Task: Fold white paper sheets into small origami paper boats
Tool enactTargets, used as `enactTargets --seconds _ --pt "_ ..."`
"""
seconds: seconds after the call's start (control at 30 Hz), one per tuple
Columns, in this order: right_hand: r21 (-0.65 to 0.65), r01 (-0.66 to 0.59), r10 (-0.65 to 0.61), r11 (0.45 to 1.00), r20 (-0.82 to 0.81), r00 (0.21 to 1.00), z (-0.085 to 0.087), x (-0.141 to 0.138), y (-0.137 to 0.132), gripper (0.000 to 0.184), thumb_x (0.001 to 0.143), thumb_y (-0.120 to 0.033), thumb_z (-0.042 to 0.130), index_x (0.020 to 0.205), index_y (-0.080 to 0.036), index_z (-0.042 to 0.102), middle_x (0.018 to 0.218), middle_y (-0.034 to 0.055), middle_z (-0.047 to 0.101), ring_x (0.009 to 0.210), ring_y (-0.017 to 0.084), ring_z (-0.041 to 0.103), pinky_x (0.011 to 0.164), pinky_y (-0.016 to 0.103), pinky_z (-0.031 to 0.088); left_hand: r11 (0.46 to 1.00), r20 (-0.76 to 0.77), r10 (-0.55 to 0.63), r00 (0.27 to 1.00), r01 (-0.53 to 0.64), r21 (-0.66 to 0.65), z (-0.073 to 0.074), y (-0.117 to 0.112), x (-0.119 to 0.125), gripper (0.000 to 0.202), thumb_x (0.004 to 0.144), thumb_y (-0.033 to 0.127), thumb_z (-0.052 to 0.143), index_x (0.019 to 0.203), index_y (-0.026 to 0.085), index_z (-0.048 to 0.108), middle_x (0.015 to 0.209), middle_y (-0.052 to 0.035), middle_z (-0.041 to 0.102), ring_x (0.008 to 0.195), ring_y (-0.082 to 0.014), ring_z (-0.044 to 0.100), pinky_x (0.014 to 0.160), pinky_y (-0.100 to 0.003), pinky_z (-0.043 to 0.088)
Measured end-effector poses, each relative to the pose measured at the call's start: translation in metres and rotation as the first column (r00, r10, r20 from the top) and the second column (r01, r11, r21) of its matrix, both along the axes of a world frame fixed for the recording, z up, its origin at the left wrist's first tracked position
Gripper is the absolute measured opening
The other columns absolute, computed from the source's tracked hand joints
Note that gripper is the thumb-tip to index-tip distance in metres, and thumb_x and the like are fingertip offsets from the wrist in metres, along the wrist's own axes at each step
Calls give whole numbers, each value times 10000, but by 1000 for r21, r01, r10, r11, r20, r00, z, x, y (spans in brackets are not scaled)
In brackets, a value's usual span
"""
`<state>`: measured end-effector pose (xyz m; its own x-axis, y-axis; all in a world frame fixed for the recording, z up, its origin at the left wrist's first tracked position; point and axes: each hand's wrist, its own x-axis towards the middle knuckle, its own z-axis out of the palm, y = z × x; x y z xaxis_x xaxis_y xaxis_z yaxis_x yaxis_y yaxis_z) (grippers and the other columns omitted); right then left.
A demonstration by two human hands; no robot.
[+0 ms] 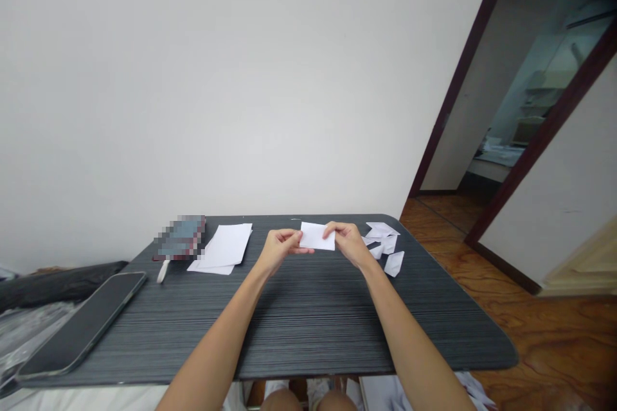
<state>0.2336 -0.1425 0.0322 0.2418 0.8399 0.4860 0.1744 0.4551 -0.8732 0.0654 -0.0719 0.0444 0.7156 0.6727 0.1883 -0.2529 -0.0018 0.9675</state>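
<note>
Between my two hands, above the far part of the dark table, is a small white rectangle of paper [317, 236]. My left hand [281, 246] pinches its left edge, thumb on the near face. My right hand [348, 241] grips the right edge, with fingers curled over the upper corner. Several folded white paper pieces [388, 243] lie in a loose group just right of my right hand. A small stack of white sheets [225, 245] rests to the left of my left hand.
A dark striped table [318, 327] reaches to the white wall [289, 77]. On its left are a phone [84, 321], a partly blurred book-like item [182, 236] and a white object [162, 271] under its near edge. A doorway [486, 96] opens at right.
</note>
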Motion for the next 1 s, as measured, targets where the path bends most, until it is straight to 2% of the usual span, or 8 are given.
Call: enactTargets --seconds 0.13,0.23,0.3,0.43,0.53,0.63,0.77,1.0 --pt "13 8 -10 1000 94 996 4 2 -3 223 640 -86 384 565 -154 583 715 8 565 682 108 513 613 231 385 992 -56 34 998 -27 120 -1 2 0 307 643 321 619 825 74 620 729 -84 651 682 -199 621 707 -328 481" --pt "4 -16 15 1000 149 989 9 0 -5 227 639 -84 383 580 -156 590 836 28 586 800 133 532 712 267 398 948 -111 113 987 -74 308 1 5 -3 281 689 323 565 838 91 622 612 -52 625 580 -154 586 620 -284 472" --pt "11 -31 30 999 128 991 14 -3 -8 236 626 -79 396 688 -165 606 920 38 590 875 148 531 773 291 395 861 -133 203 970 -112 496 4 7 -6 255 723 322 521 822 114 632 556 -23 574 530 -121 531 550 -242 439" --pt "-8 -135 135 991 96 986 21 -9 -14 442 636 -79 406 1050 -196 509 1013 62 580 930 160 533 825 329 389 611 -72 365 928 -180 771 11 9 -13 257 784 285 435 905 167 628 647 -18 512 588 -103 471 533 -210 377" --pt "-19 -154 155 988 112 982 20 -15 -14 431 713 -147 419 1140 -205 429 1035 74 568 929 162 539 814 334 400 523 -30 379 925 -188 832 12 9 -15 262 807 252 397 929 180 618 714 -24 485 633 -101 457 554 -206 367" --pt "-27 -45 49 999 178 983 13 -23 -8 308 742 -244 466 1045 -198 497 962 60 589 883 153 549 792 309 417 516 -48 330 943 -138 845 8 9 -13 252 815 233 387 896 172 617 722 -23 474 642 -97 453 565 -203 367" --pt "-7 79 -75 997 264 962 2 -32 1 159 724 -300 501 802 -175 560 801 25 588 776 141 556 722 270 438 556 -56 311 949 -134 820 -1 6 -7 231 812 225 392 866 154 605 723 -25 481 635 -96 453 562 -202 365" --pt "-24 138 -122 990 326 937 -1 -31 1 150 717 -306 505 771 -168 525 731 5 560 673 121 543 642 243 434 564 -38 394 918 -209 799 -13 7 0 198 797 209 410 759 140 592 716 -27 506 607 -97 450 547 -208 353"
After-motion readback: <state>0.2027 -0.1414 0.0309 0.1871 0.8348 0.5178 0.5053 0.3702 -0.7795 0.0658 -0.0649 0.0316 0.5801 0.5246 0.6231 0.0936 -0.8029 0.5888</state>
